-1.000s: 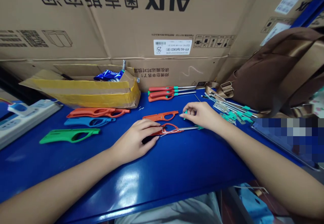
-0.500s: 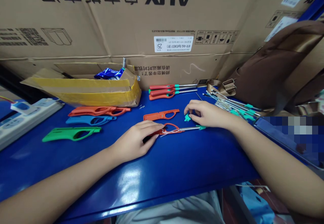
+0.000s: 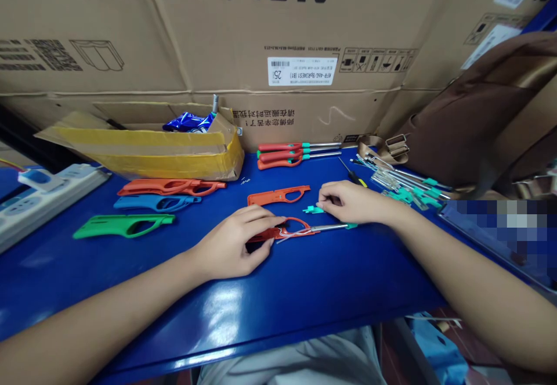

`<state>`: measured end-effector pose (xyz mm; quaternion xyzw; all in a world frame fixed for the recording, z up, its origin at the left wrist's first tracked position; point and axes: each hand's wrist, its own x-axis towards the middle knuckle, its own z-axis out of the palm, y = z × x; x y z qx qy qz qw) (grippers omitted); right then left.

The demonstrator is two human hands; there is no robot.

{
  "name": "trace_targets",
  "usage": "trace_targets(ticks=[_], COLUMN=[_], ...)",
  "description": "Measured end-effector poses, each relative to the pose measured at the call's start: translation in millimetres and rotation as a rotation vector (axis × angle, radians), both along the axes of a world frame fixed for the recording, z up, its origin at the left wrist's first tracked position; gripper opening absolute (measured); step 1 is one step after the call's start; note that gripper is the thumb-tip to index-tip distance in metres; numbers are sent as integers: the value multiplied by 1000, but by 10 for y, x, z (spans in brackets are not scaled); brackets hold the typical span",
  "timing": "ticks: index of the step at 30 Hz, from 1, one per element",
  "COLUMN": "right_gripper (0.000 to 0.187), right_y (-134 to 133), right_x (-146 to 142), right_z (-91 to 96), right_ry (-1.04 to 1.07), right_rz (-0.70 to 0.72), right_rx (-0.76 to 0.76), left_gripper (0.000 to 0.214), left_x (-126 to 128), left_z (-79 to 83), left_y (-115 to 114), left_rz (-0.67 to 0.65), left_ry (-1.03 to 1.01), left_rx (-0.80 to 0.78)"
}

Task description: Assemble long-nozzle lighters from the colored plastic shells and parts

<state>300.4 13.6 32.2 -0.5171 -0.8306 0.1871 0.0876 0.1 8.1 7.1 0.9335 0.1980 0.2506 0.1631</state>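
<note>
My left hand point(image 3: 243, 240) is closed on the handle end of an orange lighter shell half point(image 3: 300, 226), which lies on the blue table. Thin wires cross the shell's loop, and a metal tube point(image 3: 328, 227) with a green tip piece reaches out to its right. My right hand point(image 3: 343, 201) pinches a small green plastic part point(image 3: 314, 209) just above the tube. Behind both hands rests another orange shell half point(image 3: 278, 195), apart from them.
Orange, blue and green shells point(image 3: 126, 226) lie at the left beside a power strip point(image 3: 47, 199). Finished-looking red lighters point(image 3: 281, 155) are stacked at the back. Metal tubes with green parts point(image 3: 404, 184), a screwdriver point(image 3: 354, 176) and a brown bag point(image 3: 474, 118) are at the right. A taped cardboard box point(image 3: 174, 155) stands behind.
My right hand has turned and shifted slightly, so the green part now points left, over the loop end of the shell. The screwdriver's handle has come into sight. My left hand stays on the shell.
</note>
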Motion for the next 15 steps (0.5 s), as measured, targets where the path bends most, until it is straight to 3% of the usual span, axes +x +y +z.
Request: trace_targets(ticks=[5,9,13,15], right_gripper=[13,8,15,16], right_y=[-41,-88,-107,-95], right_x=[-30,-47,-123,-175], right_z=[30,72,41,-5], right_ry=[-107,20,117,165], right_rz=[-43,-14,96,73], right_rx=[114,202,188,119], left_gripper=[42,41,39,38], left_x=[5,6,6,9], left_z=[16,18,23,21], left_y=[0,1,4,9], left_rz=[-5,2,2,2], left_ry=[9,9,-2,-8], left_rx=[-5,1,6,9])
